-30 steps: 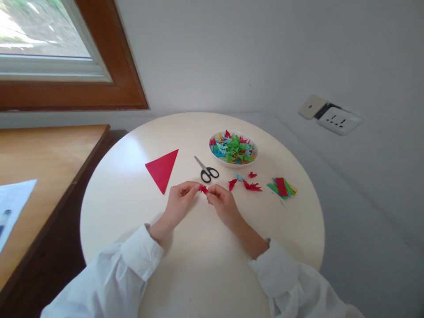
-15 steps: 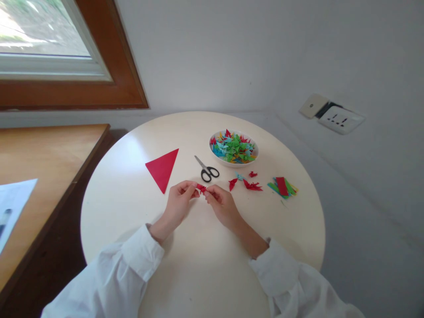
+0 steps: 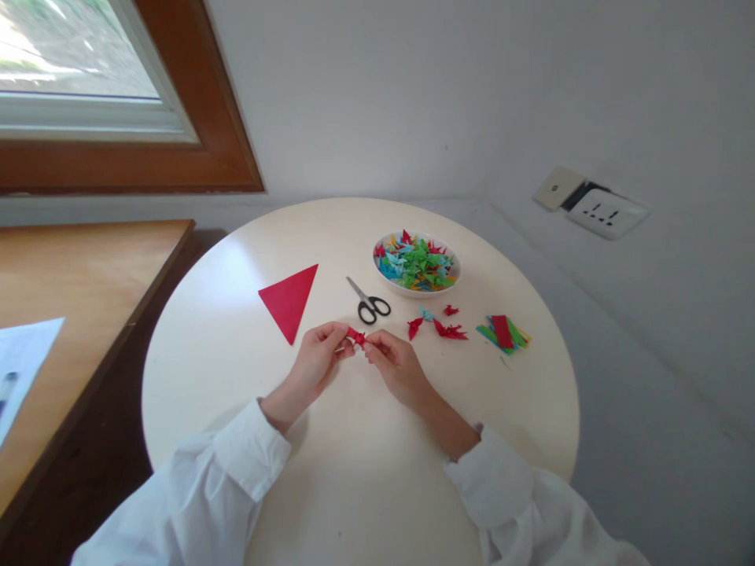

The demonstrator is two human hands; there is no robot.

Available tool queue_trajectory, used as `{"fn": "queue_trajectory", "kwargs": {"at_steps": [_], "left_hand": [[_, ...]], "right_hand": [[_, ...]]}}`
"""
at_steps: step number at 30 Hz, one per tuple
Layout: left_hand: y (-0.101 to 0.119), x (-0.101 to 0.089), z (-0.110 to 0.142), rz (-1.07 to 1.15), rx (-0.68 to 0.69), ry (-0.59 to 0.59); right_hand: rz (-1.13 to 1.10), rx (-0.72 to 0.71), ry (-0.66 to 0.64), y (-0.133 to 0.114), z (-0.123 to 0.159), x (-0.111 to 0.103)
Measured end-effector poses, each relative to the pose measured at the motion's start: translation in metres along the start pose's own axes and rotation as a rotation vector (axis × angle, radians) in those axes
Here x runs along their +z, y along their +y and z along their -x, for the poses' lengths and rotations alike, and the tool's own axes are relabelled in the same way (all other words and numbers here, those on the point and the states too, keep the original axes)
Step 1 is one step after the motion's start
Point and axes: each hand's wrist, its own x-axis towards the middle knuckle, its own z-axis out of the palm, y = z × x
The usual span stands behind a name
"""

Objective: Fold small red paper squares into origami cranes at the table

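A small red folded-paper piece (image 3: 357, 337) is held between my two hands above the round white table (image 3: 354, 487). My left hand (image 3: 319, 356) pinches its left end between thumb and fingers. At the other end, the fingertips of my right hand (image 3: 396, 362) are closed on the same piece, hiding part of it. Just beyond my hands lie scissors (image 3: 370, 303) with black handles, blades pointing away. A red paper triangle (image 3: 290, 302) rests left of them. Several small red folded-paper cranes (image 3: 449, 330) and a light blue one (image 3: 428, 314) lie to the right.
A white bowl (image 3: 417, 293) full of colourful folded-paper cranes stands toward the back of the table. Coloured paper strips (image 3: 503, 333) are stacked at the right. A wooden desk (image 3: 88, 271) with a paper sheet (image 3: 27, 362) is on the left. Walls close off the back and right.
Both hands keep hold of the red piece, and my left hand has shifted very slightly left. The things on the table have stayed where they were.
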Motion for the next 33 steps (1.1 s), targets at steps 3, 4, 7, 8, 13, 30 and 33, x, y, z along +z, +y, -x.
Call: {"fn": "queue_trajectory", "kwargs": {"at_steps": [3, 4, 7, 8, 13, 30, 33], "left_hand": [[0.000, 0.000, 0.000, 0.027, -0.014, -0.008], [0.000, 0.000, 0.000, 0.040, -0.016, -0.010], [0.001, 0.001, 0.000, 0.080, -0.023, -0.020], [0.001, 0.001, 0.000, 0.089, -0.027, -0.029], [0.004, -0.003, 0.000, 0.036, -0.066, -0.101], [0.009, -0.007, -0.003, -0.306, 0.099, 0.039], [0.006, -0.014, -0.003, -0.493, 0.231, 0.097]], "right_hand": [[0.012, -0.013, -0.005, 0.000, 0.000, 0.000], [0.016, -0.018, -0.004, 0.001, 0.000, 0.000], [0.026, -0.024, -0.007, 0.003, 0.000, -0.001], [0.028, -0.021, -0.008, 0.004, 0.000, -0.001], [0.083, 0.020, 0.010, 0.004, 0.000, -0.005], [0.836, 0.204, 0.311, 0.005, 0.021, -0.078], [0.912, 0.276, 0.330, 0.003, 0.024, -0.081]]}}
